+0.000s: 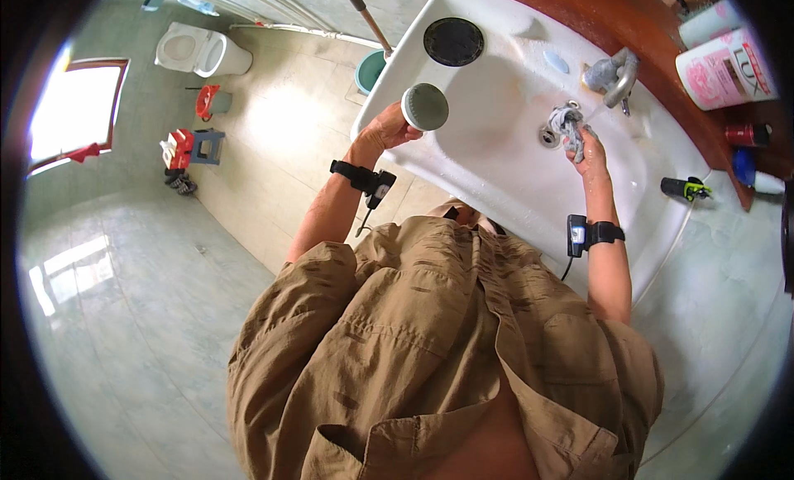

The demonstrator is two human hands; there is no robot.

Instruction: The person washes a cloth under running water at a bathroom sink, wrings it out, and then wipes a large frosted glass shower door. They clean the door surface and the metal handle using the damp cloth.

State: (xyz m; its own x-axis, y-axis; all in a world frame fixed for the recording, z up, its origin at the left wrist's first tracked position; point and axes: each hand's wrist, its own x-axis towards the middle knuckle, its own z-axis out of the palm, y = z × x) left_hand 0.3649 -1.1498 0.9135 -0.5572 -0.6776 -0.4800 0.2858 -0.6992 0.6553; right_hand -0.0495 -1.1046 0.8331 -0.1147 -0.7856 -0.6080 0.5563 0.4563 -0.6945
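Note:
My left hand (392,125) grips a round container or lid (425,106) with a white rim and a grey-green face, held over the front left edge of the white washbasin (496,164). In my right hand (589,154) is a wet, bunched grey cloth (567,123). The cloth hangs over the basin beside the metal drain (548,136), below the grey faucet (611,77). Water appears to run from the spout towards the cloth. A black round disc (453,41) lies on the basin's left ledge, and a pale blue soap bar (556,62) is near the faucet.
A reddish-brown shelf (577,21) runs behind the basin, bearing a pink-and-white Lux tub (722,71). A black-and-green item (685,188) sits at the basin's right edge. Left on the floor are a teal bucket (370,71), a toilet (208,51), a red-rimmed bin (214,102) and a stool (208,146).

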